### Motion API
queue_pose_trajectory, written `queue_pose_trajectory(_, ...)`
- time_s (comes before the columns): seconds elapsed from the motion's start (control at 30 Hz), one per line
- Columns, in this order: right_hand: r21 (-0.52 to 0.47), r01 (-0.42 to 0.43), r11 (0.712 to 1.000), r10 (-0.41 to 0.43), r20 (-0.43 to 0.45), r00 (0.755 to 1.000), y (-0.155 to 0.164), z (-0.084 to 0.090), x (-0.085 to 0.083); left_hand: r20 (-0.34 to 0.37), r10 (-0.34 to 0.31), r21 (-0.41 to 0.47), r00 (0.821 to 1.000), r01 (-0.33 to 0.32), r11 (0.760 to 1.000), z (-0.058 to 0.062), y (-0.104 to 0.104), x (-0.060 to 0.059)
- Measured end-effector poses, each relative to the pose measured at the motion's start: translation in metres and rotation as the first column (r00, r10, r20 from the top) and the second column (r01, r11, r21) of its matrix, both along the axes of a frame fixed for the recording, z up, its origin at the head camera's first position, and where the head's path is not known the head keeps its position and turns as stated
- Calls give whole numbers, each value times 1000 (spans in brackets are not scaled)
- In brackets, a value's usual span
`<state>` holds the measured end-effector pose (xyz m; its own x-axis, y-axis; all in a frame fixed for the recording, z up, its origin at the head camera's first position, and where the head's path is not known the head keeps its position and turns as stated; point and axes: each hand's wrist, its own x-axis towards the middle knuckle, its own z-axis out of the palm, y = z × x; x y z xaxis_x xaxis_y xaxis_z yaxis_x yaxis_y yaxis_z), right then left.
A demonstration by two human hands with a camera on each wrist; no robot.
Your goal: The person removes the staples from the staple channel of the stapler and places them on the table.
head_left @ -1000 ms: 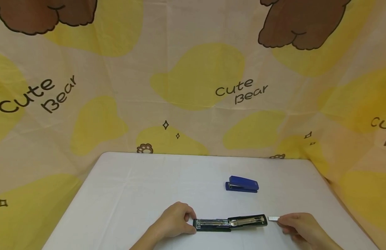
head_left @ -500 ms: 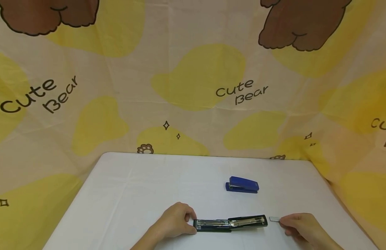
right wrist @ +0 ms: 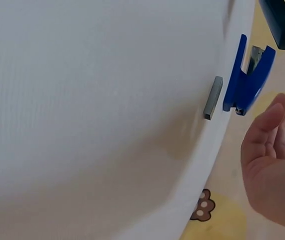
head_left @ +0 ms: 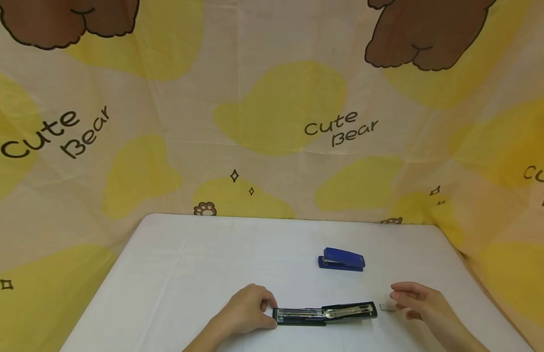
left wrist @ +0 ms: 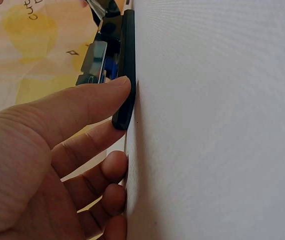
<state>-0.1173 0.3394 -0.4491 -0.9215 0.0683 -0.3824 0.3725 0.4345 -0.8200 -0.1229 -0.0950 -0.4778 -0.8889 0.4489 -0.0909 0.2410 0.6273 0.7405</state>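
A black stapler (head_left: pixel 300 317) lies unfolded on the white table, its metal staple channel and top cover laid out flat to the right. My left hand (head_left: pixel 247 309) pinches its left end between thumb and fingers; the left wrist view shows the thumb (left wrist: pixel 102 97) on the black base's edge. A small strip of staples (right wrist: pixel 213 98) rests on the table just right of the stapler. Above and beside this strip hovers my right hand (head_left: pixel 423 305), fingers loosely bent and holding nothing; in the right wrist view a gap separates it from the strip.
A blue stapler (head_left: pixel 341 259) stands farther back on the white table (head_left: pixel 201 264), behind the black one. A printed cloth (head_left: pixel 263 107) with bears and lettering hangs behind and around the table's edges.
My right hand has let go of the strip of staples and lifted slightly up and away; the strip now lies on the table. The left hand and black stapler have stayed put.
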Motion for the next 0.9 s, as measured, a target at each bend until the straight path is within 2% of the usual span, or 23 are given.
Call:
queue_pose_trajectory(0.13,-25,-135,991,134,-42,990,-5,2,3,-3,2,-5,1000,-2,1000,0,0,-1)
queue_pose_trajectory(0.23,-84,-264,961,258,-71,964,-5,0,7,4,5,-11,1000,-5,1000,-1,0,-1)
queue_pose_trajectory(0.33,-140,-332,933,325,-69,943,-8,-1,7,10,6,-12,1000,-6,1000,-2,0,-1)
queue_pose_trajectory(0.5,-156,-338,928,335,-46,941,-14,-5,7,14,5,5,1000,-6,1000,-2,0,-1)
queue_pose_trajectory(0.7,-185,-368,911,361,-73,930,-17,-9,9,21,1,13,1000,-1,1000,-1,0,0)
queue_pose_trajectory(0.9,-149,-345,926,341,-57,938,-22,-12,8,27,7,2,1000,-7,1000,-1,1,-1)
